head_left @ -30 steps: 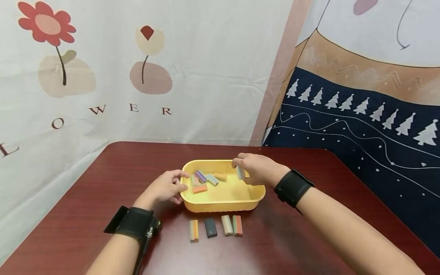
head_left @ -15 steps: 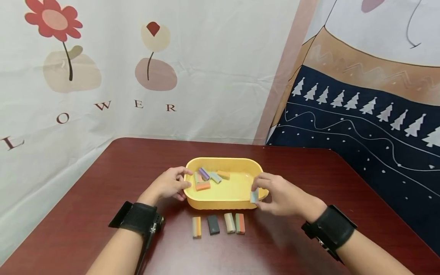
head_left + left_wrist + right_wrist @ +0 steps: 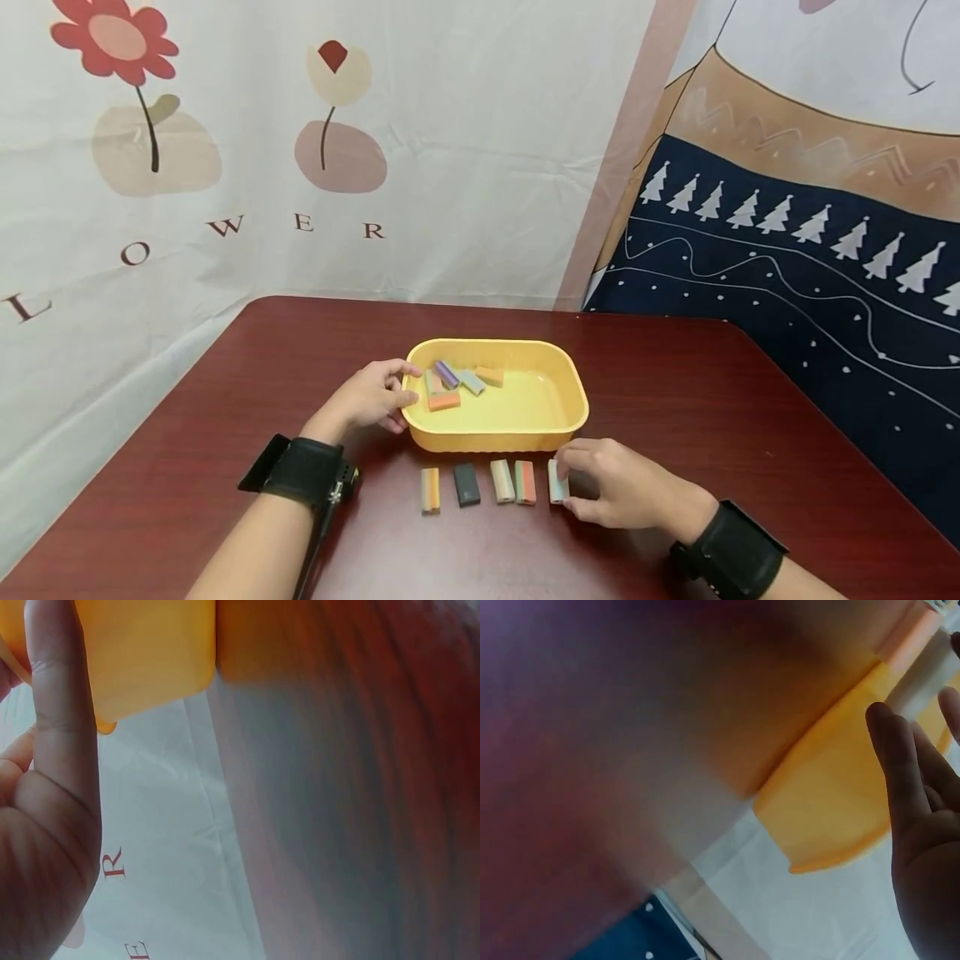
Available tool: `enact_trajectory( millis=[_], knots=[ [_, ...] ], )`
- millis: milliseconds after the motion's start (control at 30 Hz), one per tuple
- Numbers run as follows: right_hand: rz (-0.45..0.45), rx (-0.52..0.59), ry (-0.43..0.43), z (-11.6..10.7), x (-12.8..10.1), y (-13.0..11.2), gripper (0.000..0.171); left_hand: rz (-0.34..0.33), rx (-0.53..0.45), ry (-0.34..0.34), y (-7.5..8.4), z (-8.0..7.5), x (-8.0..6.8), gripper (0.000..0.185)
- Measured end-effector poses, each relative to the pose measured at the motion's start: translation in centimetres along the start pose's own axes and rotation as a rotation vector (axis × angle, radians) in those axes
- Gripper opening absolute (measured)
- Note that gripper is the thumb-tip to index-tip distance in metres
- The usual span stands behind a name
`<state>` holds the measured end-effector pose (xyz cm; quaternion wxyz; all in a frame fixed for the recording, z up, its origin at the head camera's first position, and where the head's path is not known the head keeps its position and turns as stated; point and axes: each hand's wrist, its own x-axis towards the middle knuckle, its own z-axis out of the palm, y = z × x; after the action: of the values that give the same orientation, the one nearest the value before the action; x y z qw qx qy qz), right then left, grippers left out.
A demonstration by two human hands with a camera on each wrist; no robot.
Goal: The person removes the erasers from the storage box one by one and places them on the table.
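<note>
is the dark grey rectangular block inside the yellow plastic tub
No, the dark grey block lies on the reddish-brown table outside the tub.

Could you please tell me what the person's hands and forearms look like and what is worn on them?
The left hand and right hand are ungloved, with no sleeves in view. Each wrist wears a wide black band, the left band and the right band. A thin dark cable runs along the left forearm.
</note>
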<state>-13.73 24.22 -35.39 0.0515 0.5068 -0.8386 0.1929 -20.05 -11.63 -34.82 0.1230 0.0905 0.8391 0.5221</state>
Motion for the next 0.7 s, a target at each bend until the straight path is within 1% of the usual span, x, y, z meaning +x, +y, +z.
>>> enact_trajectory(
  millis=[200,400,500,700],
  knots=[
    [0.055,-0.008,-0.069,0.46,0.16,0.2,0.019,0.008,-0.002,-0.005,-0.21,-0.02,0.08,0.04],
    [0.084,0.026,-0.138,0.32,0.58,0.07,0.015,0.012,-0.005,0.001,-0.27,-0.01,0.06,0.04],
    [0.094,0.027,-0.155,0.32,0.63,0.05,0.014,0.012,-0.005,0.003,-0.24,0.01,0.0,0.04],
    [0.15,0.03,-0.184,0.39,0.66,0.02,0.015,0.009,-0.01,0.005,-0.2,0.06,-0.08,0.039]
  ],
)
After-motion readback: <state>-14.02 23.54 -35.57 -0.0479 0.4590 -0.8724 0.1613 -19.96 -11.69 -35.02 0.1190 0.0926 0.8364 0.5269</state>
